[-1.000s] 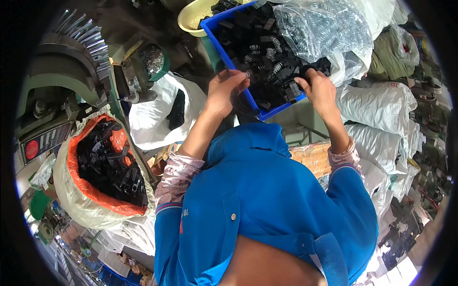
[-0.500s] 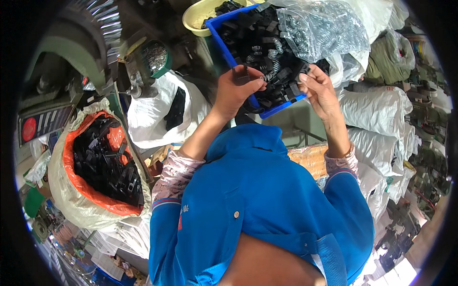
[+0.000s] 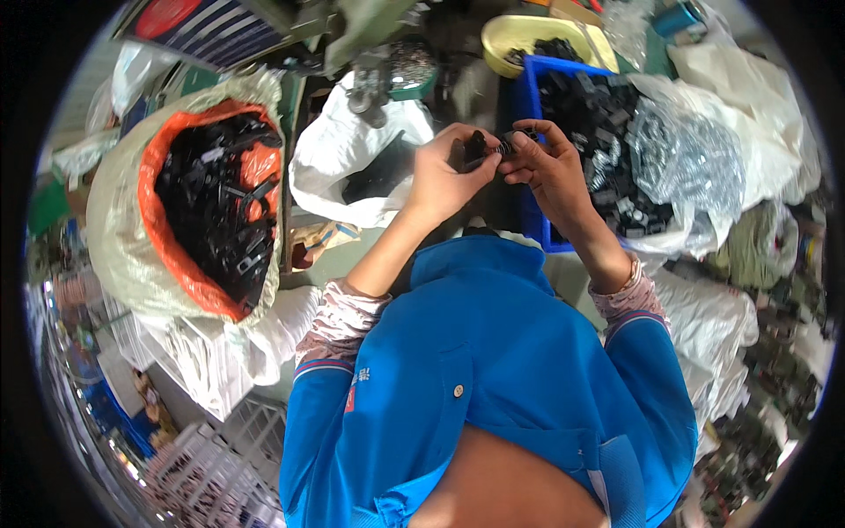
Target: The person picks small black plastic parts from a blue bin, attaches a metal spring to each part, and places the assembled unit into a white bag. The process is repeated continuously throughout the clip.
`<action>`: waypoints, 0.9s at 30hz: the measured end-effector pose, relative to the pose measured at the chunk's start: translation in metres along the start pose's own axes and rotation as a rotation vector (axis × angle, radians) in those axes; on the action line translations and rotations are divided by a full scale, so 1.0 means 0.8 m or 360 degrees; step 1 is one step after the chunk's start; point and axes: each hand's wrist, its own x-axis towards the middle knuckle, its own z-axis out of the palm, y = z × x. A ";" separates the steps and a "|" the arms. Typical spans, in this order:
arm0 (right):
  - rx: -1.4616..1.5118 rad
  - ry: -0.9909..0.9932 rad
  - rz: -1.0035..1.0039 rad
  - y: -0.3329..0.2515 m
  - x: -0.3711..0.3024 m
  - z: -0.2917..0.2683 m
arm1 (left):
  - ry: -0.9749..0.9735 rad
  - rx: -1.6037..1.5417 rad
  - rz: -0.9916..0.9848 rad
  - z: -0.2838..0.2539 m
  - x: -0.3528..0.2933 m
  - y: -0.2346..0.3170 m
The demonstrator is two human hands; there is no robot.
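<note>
Both my hands have drawn together: half a second ago my right hand (image 3: 556,172) was well apart from my left hand (image 3: 443,179), over the blue bin (image 3: 530,92), and now their fingertips are close to each other by its left wall. My left fingers are clamped on a black part (image 3: 476,151) that pokes up past the thumb, while my right thumb and fingers pinch a dark piece (image 3: 523,136). Between the two hands shows a small coil spring (image 3: 503,148); which hand holds it, I cannot tell. Many black pieces (image 3: 600,110) fill the bin, and a clear bag of springs (image 3: 687,167) lies over its right side. Beyond it stands a yellow tub (image 3: 503,33). To my left are a white sack (image 3: 315,167) and, farther out, an orange-lined sack (image 3: 116,207) with black contents
</note>
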 end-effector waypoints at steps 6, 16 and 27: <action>-0.0002 -0.0534 0.0186 0.003 0.044 0.041 | 0.0476 -0.0040 -0.0280 -0.052 -0.012 -0.003; -0.0312 -0.0772 -0.0110 0.044 0.090 0.076 | 0.0834 -0.0411 -0.0401 -0.090 -0.030 0.000; -0.0296 -0.0599 0.0179 0.032 0.110 0.073 | 0.0640 -0.0609 -0.0483 -0.100 -0.018 -0.018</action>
